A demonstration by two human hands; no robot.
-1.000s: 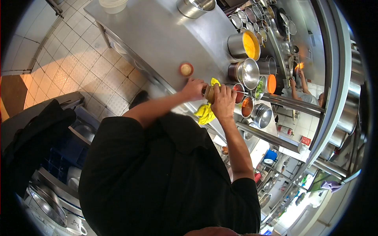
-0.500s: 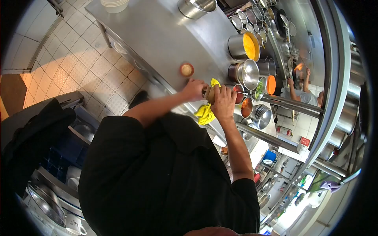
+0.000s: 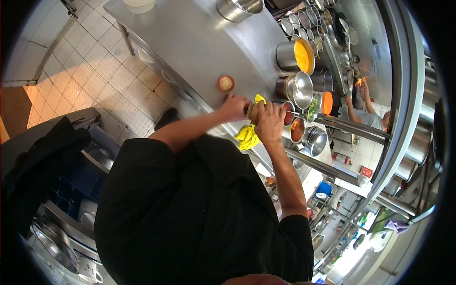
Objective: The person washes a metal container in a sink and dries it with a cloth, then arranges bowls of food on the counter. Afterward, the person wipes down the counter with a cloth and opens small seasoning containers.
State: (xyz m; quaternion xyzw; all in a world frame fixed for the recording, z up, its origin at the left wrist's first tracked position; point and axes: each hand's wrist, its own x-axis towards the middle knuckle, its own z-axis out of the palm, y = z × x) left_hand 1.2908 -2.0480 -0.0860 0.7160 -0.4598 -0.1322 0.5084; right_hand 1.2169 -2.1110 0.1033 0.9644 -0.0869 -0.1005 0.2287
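Note:
Both my hands are closed around a brown pepper mill (image 3: 252,113) above the near edge of the steel counter. My left hand (image 3: 234,108) grips its left end, and my right hand (image 3: 269,121) wraps the other end, so much of it is hidden. Beyond my left hand sits a small reddish-brown bowl (image 3: 225,83) with pale contents. A yellow cloth (image 3: 247,137) lies at the counter edge below the mill. To the right of my right hand stand a pot of red sauce (image 3: 298,129) and a container of chopped greens (image 3: 313,109).
The steel counter (image 3: 190,42) carries a pot of yellow-orange liquid (image 3: 303,55), a metal bowl (image 3: 300,90) and stacked steel bowls (image 3: 317,141). Metal rails (image 3: 351,127) run along its right. Past them a co-worker (image 3: 363,114) reaches toward a flame (image 3: 361,81).
My hands keep nearly the same grip and place on the pepper mill. Across the rails, the co-worker's arms have shifted slightly and the flame has changed shape.

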